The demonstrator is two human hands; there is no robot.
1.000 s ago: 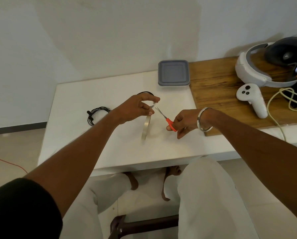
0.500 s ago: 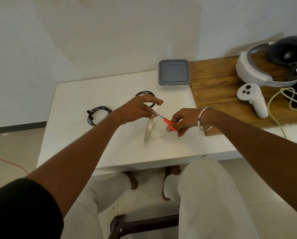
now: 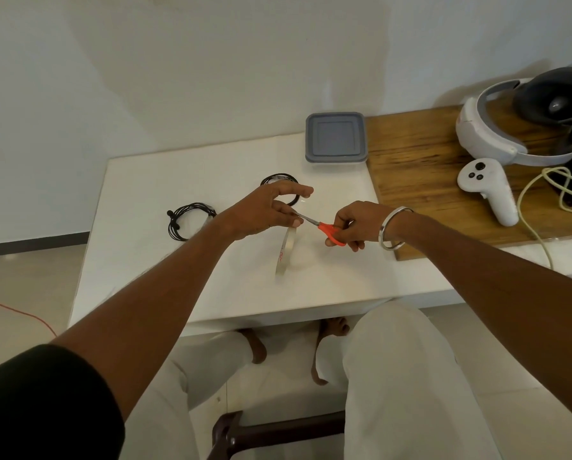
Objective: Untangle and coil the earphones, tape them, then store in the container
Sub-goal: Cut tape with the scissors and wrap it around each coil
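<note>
On the white table [image 3: 151,260], the lidded grey container [image 3: 336,138] sits at the far edge, with two coiled black earphones, one [image 3: 191,224] toward the left edge and one [image 3: 279,179] just behind the left hand [image 3: 264,214]. That hand pinches a strip drawn from the clear tape roll [image 3: 285,252], which hangs below its fingers. The right hand [image 3: 356,224] grips orange-handled scissors [image 3: 324,228], blades at the strip; this looks like the taping step, and next calls for a clean snip.

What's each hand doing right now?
Left hand: pinching a strip pulled from the tape roll, which hangs below the fingers.
Right hand: gripping the orange scissors, blades pointing at the left fingertips.
</note>
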